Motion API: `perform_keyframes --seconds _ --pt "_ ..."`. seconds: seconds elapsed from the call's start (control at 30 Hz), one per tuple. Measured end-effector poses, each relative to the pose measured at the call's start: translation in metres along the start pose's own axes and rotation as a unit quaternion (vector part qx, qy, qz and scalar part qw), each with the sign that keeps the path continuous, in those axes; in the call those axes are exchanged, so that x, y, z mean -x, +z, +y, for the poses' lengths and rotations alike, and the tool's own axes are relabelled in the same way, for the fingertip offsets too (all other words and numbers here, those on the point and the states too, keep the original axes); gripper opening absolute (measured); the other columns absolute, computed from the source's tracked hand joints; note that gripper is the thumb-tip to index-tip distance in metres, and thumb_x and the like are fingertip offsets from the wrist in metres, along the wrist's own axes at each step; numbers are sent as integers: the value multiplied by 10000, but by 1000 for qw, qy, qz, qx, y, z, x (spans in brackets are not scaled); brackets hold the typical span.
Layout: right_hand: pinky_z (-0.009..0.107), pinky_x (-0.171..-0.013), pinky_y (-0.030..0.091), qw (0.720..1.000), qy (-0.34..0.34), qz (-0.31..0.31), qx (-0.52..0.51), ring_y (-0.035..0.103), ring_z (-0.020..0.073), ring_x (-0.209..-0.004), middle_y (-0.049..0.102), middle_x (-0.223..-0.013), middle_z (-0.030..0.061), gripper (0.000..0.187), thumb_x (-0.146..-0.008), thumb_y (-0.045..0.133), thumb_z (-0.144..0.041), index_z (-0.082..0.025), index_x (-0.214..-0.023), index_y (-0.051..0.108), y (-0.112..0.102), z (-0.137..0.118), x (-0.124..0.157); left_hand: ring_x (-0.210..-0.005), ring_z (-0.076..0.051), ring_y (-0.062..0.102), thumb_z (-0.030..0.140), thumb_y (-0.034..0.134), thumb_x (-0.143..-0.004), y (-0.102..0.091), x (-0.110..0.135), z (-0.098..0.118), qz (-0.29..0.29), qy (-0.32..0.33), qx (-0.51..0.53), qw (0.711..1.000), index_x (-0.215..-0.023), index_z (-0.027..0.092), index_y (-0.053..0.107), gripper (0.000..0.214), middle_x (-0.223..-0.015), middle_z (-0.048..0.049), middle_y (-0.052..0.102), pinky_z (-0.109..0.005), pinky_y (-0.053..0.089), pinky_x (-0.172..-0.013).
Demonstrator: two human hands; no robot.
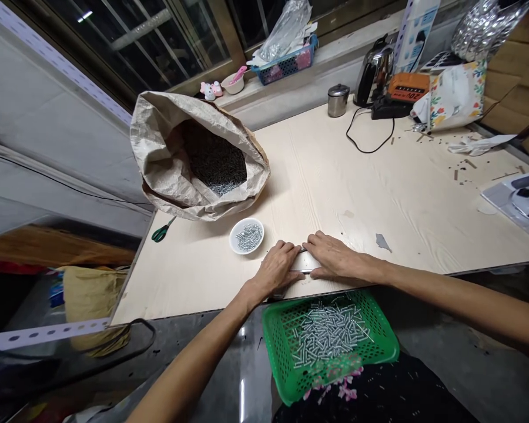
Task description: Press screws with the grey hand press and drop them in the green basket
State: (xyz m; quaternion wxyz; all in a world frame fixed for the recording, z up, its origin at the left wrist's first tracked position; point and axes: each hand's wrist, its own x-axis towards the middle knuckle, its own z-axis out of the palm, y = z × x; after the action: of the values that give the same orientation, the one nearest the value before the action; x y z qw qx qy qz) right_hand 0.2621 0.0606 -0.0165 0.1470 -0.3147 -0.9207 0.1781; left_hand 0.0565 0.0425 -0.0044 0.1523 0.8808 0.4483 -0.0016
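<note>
My left hand [277, 271] and my right hand [335, 257] rest close together at the front edge of the pale wooden table [379, 194]. Both are curled over a small flat metal piece [304, 262] that lies between them; most of it is hidden under the fingers. Just left of my left hand stands a small white bowl [246, 235] of little metal pins. Below the table edge, on my lap, sits a green plastic basket [328, 341] with a heap of the same silvery pins.
A big open paper sack [194, 155] of dark small parts stands at the back left. Green-handled scissors [163, 231] lie at the left edge. A kettle [374, 70], steel cup [337, 100], black cord [365, 138] and boxes crowd the far right.
</note>
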Motion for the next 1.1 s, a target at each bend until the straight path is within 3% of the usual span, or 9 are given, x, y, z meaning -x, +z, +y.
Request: perform_keyframes --seconds 0.13,0.23,0.33,0.47,0.53,0.63,0.77,0.97,1.1 --pt "319 -711 408 999 -6 10 36 482 182 -787 577 -828 54 55 -860 592 -194 -168 -815 572 18 2 -5 -887 -221 507 321 552 -887 5 -1 6 26 -19 23 999 -932 168 644 184 -862 -67 611 -350 452 -775" --pt "309 -687 387 999 -8 19 48 478 173 -754 573 -768 37 146 -891 527 -157 -180 -750 556 30 0 -6 -847 -207 513 294 519 -906 10 -1 10 40 -42 34 998 -794 170 645 209 -780 -57 595 -335 457 -749" --pt "313 -690 384 998 -6 23 52 480 183 -787 585 -833 52 52 -863 591 -202 -173 -822 578 26 3 -6 -903 -222 523 289 537 -898 16 3 17 53 -63 18 996 -877 167 643 163 -872 -75 623 -358 473 -784" --pt "327 -669 385 998 -26 -21 44 478 226 -843 579 -984 104 504 -698 756 -482 -166 -1051 582 10 22 -8 -1153 -274 458 218 528 -900 31 20 37 142 -71 -10 987 -1168 177 549 272 -1296 -140 518 -450 438 -932" --pt "315 -658 367 998 -28 -35 37 484 216 -830 590 -976 96 402 -785 686 -461 -185 -1062 594 7 32 -11 -1202 -286 426 195 504 -909 41 28 48 167 -60 -26 984 -1179 188 538 273 -1373 -144 453 -460 427 -951" --pt "305 -675 339 999 -10 6 43 487 196 -828 604 -921 63 119 -897 566 -254 -193 -985 618 13 39 -19 -1095 -265 488 209 466 -927 52 34 62 168 -69 -30 983 -1048 179 583 171 -1315 -146 484 -415 472 -863" --pt "311 -689 301 992 8 81 97 472 187 -806 613 -851 41 145 -919 490 -141 -185 -864 617 26 41 -34 -900 -214 528 217 436 -943 58 32 71 161 -78 2 984 -923 176 601 171 -1066 -99 574 -344 487 -750" --pt "333 -714 277 981 -10 93 173 459 196 -807 624 -861 46 201 -917 452 -86 -199 -903 617 32 40 -41 -868 -211 516 309 486 -928 36 54 51 269 -184 -3 945 -918 171 637 205 -919 -86 572 -323 472 -736" --pt "318 -702 314 986 -7 82 146 466 193 -816 620 -887 57 251 -927 399 -68 -195 -926 616 29 43 -44 -852 -220 516 263 502 -917 18 83 16 248 -290 -18 924 -874 181 642 168 -846 -67 584 -321 453 -709"
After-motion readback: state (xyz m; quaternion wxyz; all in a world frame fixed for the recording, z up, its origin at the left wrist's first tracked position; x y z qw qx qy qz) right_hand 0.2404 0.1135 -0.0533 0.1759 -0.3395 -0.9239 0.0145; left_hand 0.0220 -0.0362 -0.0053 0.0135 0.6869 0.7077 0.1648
